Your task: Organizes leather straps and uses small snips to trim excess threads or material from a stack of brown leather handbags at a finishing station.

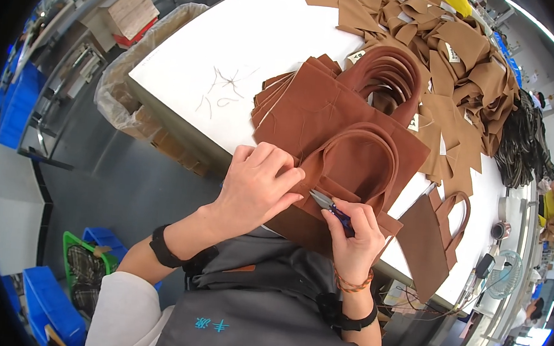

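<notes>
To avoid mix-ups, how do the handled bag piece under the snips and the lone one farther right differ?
The worked piece is reddish brown, the lone piece duller brown. The worked piece lies under the snips in the right hand; no hand touches the lone piece. Both have looped handles.

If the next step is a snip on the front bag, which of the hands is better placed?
Likely the right: the right hand holds the blue-handled snips, blades angled toward the front bag. The left hand shows no cutter; it is close in at the bag, perhaps better suited to steadying it.
</notes>
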Tool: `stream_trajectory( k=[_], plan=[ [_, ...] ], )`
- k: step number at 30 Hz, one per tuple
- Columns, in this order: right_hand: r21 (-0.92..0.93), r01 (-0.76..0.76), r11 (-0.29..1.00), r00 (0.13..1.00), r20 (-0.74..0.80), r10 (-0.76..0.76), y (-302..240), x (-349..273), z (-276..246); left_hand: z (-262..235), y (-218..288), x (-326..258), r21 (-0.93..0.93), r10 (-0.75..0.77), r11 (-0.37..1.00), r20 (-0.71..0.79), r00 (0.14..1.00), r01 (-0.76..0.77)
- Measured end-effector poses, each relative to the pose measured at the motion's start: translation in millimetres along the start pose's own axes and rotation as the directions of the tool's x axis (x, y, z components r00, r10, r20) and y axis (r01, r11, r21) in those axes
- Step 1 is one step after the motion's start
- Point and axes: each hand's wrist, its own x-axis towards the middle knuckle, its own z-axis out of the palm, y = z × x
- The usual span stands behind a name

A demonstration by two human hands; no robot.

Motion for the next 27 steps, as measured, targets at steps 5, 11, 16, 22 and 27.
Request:
stream_trajectory(
  k=[5,11,16,22,27],
  plan=[
    [0.040,-0.042,0.998,0.999,-0.024,0.043,1.7,0.3,1.9,10.6,2.8,-0.8,-0.099,0.007,0.995,0.019,1.000,-0.005],
    [0.038,-0.019,0.999,1.000,-0.011,0.019,0.0,0.8,2.5,20.1,-5.1,2.1,-0.312,-0.115,0.944,-0.017,0.993,0.104],
    [-0.087,0.074,0.993,0.997,-0.018,-0.076,-1.6,1.6,9.9,18.6,-8.8,3.5,-0.399,-0.155,0.903,0.041,0.987,0.158],
    [-0.128,0.098,0.987,0.995,-0.004,-0.099,-4.3,5.9,13.7,18.8,-8.7,1.5,-0.410,-0.159,0.899,0.029,0.987,0.157],
    [-0.138,0.136,0.981,0.990,-0.009,-0.138,-2.1,7.3,15.7,20.2,-9.9,-1.2,-0.393,-0.149,0.908,0.025,0.989,0.146]
  ],
)
